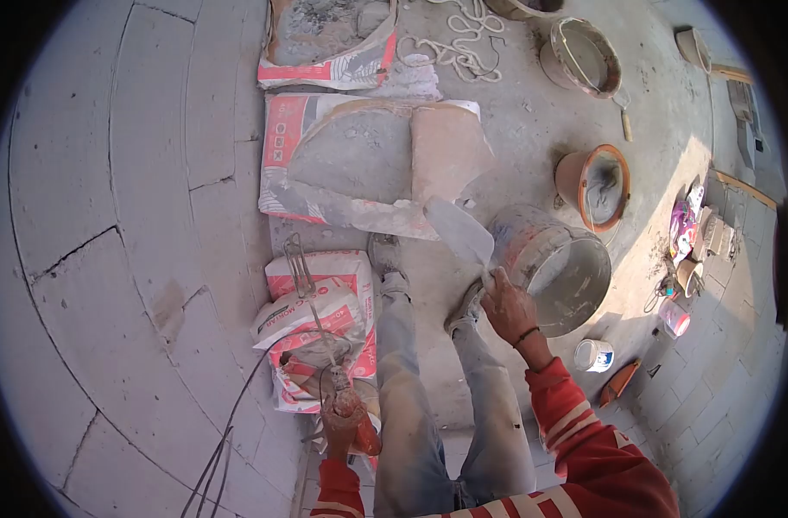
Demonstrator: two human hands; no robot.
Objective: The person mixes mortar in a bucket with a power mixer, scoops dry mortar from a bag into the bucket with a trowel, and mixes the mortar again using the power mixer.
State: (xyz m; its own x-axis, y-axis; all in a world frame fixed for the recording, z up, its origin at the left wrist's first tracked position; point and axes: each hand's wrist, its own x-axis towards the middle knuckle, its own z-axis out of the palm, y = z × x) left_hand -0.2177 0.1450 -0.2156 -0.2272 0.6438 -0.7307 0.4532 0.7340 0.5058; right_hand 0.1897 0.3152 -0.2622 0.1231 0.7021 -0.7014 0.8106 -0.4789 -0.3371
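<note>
My left hand (342, 421), low at the left, is closed around a drill mixer (349, 402) caked with mortar. Its shaft and wire mixing paddle (299, 268) point away from me, over the mortar bags (329, 306). In my right hand (510, 309) is the handle of a trowel (460, 230), whose pale grey blade lies over the edge of an opened bag (450, 142) of grey powder. Just right of the trowel stands a large mortar-smeared bucket (519, 229), grey inside. It is near my right foot.
A second torn powder bag (325, 73) and a heap of rope (463, 43) lie farther off. An orange-rimmed bucket (575, 177) and a grey bucket (553, 60) stand to the right. A block wall (178, 216) runs along the left, with black cables (225, 432) near it.
</note>
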